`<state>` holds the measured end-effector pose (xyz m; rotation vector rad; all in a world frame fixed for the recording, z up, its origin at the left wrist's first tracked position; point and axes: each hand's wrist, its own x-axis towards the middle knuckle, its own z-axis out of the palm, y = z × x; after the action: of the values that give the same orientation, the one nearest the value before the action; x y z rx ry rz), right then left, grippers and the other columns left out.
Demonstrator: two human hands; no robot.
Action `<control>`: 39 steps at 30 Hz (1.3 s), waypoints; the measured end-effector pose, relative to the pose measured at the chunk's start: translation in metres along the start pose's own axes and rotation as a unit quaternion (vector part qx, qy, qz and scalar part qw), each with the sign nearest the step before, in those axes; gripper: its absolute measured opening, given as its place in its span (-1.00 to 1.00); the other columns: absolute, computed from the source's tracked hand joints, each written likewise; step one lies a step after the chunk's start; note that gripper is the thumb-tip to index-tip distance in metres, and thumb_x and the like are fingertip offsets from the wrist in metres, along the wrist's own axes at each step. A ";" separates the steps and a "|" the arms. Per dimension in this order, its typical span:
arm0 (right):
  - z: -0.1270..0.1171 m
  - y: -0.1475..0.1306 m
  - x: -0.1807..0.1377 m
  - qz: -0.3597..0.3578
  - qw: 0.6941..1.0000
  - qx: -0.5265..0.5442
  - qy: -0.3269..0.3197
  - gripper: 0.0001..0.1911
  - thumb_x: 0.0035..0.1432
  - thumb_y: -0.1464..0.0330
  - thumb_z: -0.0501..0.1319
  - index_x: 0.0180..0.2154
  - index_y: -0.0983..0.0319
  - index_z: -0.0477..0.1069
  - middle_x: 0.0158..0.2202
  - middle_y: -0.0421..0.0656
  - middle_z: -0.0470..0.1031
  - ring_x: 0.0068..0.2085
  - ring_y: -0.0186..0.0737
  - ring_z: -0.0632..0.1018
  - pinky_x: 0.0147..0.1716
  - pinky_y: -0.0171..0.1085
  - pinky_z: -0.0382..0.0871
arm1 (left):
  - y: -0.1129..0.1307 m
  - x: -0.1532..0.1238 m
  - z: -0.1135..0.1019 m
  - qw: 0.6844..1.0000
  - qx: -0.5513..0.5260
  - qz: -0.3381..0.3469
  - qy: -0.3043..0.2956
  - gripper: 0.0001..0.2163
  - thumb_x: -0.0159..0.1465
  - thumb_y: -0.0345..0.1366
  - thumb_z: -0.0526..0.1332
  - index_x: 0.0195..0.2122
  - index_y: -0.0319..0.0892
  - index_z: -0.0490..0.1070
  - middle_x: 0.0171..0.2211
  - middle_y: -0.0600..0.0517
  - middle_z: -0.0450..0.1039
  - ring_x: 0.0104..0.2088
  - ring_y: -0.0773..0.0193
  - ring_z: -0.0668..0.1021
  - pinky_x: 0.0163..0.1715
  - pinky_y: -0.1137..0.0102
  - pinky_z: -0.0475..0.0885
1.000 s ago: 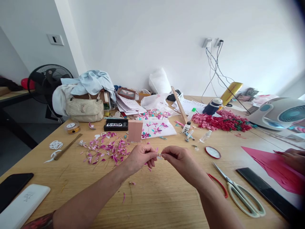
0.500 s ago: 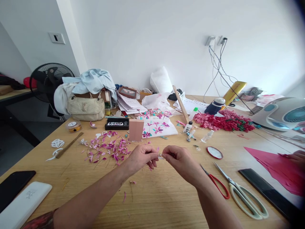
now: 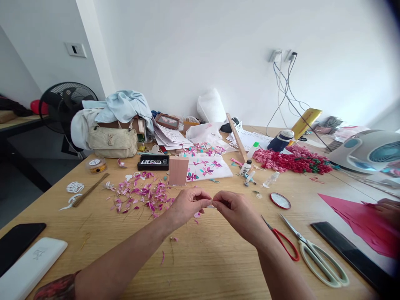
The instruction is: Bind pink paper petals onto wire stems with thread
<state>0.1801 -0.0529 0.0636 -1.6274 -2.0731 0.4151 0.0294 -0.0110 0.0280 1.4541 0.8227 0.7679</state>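
My left hand (image 3: 186, 205) and my right hand (image 3: 236, 210) meet over the middle of the wooden table (image 3: 203, 258), fingers pinched together on one tiny pale piece (image 3: 212, 206) between their tips. A pink petal (image 3: 197, 215) shows just under my left fingers. A scatter of pink and purple petals (image 3: 140, 195) lies to the left of my left hand. Red-handled scissors (image 3: 281, 239) and larger pale-handled scissors (image 3: 315, 254) lie right of my right wrist.
A white sheet with pink flowers (image 3: 206, 166) and a small wooden block (image 3: 178, 170) lie beyond my hands. A heap of red blossoms (image 3: 290, 160), a round red lid (image 3: 280, 201), a black ruler (image 3: 346, 254), another person's hand (image 3: 387, 208) on red paper (image 3: 359, 216), a phone (image 3: 18, 237), a white case (image 3: 31, 260).
My hands stay pinched together at the same spot; the fingers have shifted slightly on the small piece. The view has drifted a little.
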 end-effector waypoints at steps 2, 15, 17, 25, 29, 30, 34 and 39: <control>0.000 0.000 -0.001 0.003 1.000 -0.006 -0.001 -0.79 0.08 0.42 0.07 -0.55 0.25 0.37 -0.62 -0.26 0.36 -0.55 -0.35 0.33 -0.55 -0.37 0.11 | -0.002 0.002 0.001 1.000 -0.010 -0.002 -0.005 -0.78 0.03 -0.19 0.22 -0.42 -0.28 0.43 -0.54 0.06 0.34 -0.57 0.41 0.39 -0.59 0.51 0.26; 0.002 0.001 -0.002 0.028 0.999 -0.018 0.002 -0.79 0.08 0.41 0.07 -0.56 0.25 0.37 -0.58 -0.23 0.41 -0.51 -0.33 0.37 -0.53 -0.38 0.13 | -0.005 0.005 0.002 1.000 -0.012 0.007 -0.019 -0.78 0.01 -0.18 0.23 -0.56 -0.28 0.38 -0.67 0.12 0.22 -0.63 0.44 0.30 -0.65 0.53 0.19; 0.002 0.001 -0.002 0.029 0.999 -0.014 0.002 -0.79 0.08 0.39 0.07 -0.55 0.25 0.37 -0.58 -0.23 0.42 -0.51 -0.33 0.38 -0.52 -0.37 0.13 | -0.007 0.006 0.001 1.000 -0.011 0.013 -0.019 -0.78 0.01 -0.19 0.23 -0.56 -0.28 0.38 -0.66 0.12 0.23 -0.63 0.44 0.30 -0.63 0.52 0.21; -0.001 0.002 -0.001 0.032 0.999 -0.007 -0.006 -0.80 0.07 0.39 0.07 -0.54 0.23 0.38 -0.59 -0.24 0.42 -0.51 -0.32 0.38 -0.52 -0.37 0.14 | -0.005 0.004 0.002 1.000 -0.001 0.012 -0.010 -0.79 0.03 -0.19 0.22 -0.56 -0.27 0.40 -0.64 0.10 0.26 -0.62 0.44 0.31 -0.62 0.52 0.22; 0.000 0.003 -0.002 0.021 1.000 -0.017 -0.010 -0.81 0.07 0.41 0.06 -0.54 0.23 0.37 -0.58 -0.23 0.42 -0.51 -0.32 0.38 -0.52 -0.37 0.14 | -0.005 0.004 0.003 1.000 -0.014 0.011 -0.009 -0.81 0.01 -0.21 0.23 -0.55 -0.27 0.43 -0.65 0.10 0.26 -0.62 0.44 0.31 -0.63 0.52 0.19; 0.000 0.003 -0.002 0.018 1.000 -0.020 -0.010 -0.81 0.07 0.41 0.06 -0.54 0.23 0.36 -0.58 -0.23 0.42 -0.50 -0.32 0.38 -0.51 -0.37 0.14 | -0.005 0.004 0.003 1.000 -0.014 0.012 -0.009 -0.81 0.01 -0.21 0.23 -0.54 -0.27 0.44 -0.64 0.10 0.26 -0.62 0.44 0.31 -0.64 0.52 0.19; 0.000 0.003 -0.001 0.014 1.000 -0.023 -0.012 -0.82 0.07 0.43 0.06 -0.53 0.23 0.36 -0.57 -0.23 0.42 -0.50 -0.32 0.38 -0.51 -0.37 0.13 | -0.005 0.004 0.002 1.000 0.006 0.020 -0.013 -0.80 0.03 -0.21 0.22 -0.51 -0.28 0.46 -0.60 0.08 0.28 -0.61 0.45 0.29 -0.62 0.52 0.18; 0.000 0.002 -0.001 0.017 1.000 -0.019 -0.015 -0.82 0.07 0.43 0.06 -0.53 0.23 0.35 -0.57 -0.24 0.41 -0.50 -0.32 0.38 -0.51 -0.36 0.12 | -0.004 0.003 0.003 1.000 0.015 0.009 -0.017 -0.80 0.05 -0.22 0.19 -0.50 -0.28 0.44 -0.58 0.09 0.28 -0.59 0.44 0.29 -0.59 0.51 0.20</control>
<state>0.1815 -0.0536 0.0625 -1.6896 -2.0902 0.4145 0.0330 -0.0096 0.0240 1.4986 0.7979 0.7452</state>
